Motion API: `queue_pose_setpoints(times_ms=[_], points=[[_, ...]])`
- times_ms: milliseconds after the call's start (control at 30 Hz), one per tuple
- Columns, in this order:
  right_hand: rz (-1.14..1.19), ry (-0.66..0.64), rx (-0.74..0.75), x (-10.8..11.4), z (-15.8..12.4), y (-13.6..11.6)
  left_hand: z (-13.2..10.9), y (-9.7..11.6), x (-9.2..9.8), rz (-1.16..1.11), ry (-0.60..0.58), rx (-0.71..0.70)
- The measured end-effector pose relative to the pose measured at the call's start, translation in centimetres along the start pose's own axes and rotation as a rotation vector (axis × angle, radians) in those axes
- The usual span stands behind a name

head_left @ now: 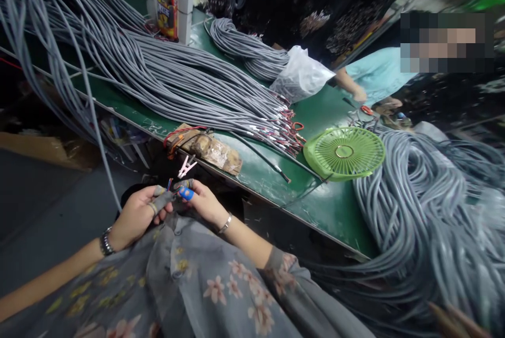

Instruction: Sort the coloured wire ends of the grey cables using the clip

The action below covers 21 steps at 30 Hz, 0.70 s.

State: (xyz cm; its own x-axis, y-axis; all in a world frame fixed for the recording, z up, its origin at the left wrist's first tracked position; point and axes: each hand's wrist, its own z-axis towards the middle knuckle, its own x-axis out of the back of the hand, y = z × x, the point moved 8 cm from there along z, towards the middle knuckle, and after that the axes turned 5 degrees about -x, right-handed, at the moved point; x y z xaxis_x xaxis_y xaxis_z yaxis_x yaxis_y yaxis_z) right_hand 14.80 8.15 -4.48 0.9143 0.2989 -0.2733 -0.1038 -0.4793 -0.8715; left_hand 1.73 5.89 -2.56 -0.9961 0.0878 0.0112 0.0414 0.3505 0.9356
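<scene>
In front of my lap, my left hand is closed, with grey wrapping on its fingers, pinching the end of a grey cable whose thin coloured wires stick up. Close against it, my right hand is closed on the same wires, a blue cover on one finger. A grey cable hangs from the table towards my left hand. Just beyond my fingers, a pink clip stands at the table edge beside a tape-wrapped block. My fingers partly hide the wires.
Many grey cables with stripped coloured ends lie across the green table. A green fan stands right of them. Beyond are a plastic bag and a co-worker in a light blue top. More cable coils fill the right.
</scene>
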Motion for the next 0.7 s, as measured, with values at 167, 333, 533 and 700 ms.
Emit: queue_pose_setpoints(times_ms=[167,333,533,700], points=[[0.021,0.045,0.036,0.0,0.5,-0.3,0.1,0.0,-0.9,0.091,-0.065,0.019],[0.028,0.076,-0.014,0.3,0.3,0.3,0.5,-0.4,-1.7,0.119,-0.165,0.045],[-0.103,0.075,0.099,-0.2,-0.4,-1.1,0.7,-0.7,-2.2,0.060,-0.240,0.047],[0.004,0.115,0.031,0.6,0.2,-0.5,0.6,-1.0,-1.0,0.050,-0.141,0.066]])
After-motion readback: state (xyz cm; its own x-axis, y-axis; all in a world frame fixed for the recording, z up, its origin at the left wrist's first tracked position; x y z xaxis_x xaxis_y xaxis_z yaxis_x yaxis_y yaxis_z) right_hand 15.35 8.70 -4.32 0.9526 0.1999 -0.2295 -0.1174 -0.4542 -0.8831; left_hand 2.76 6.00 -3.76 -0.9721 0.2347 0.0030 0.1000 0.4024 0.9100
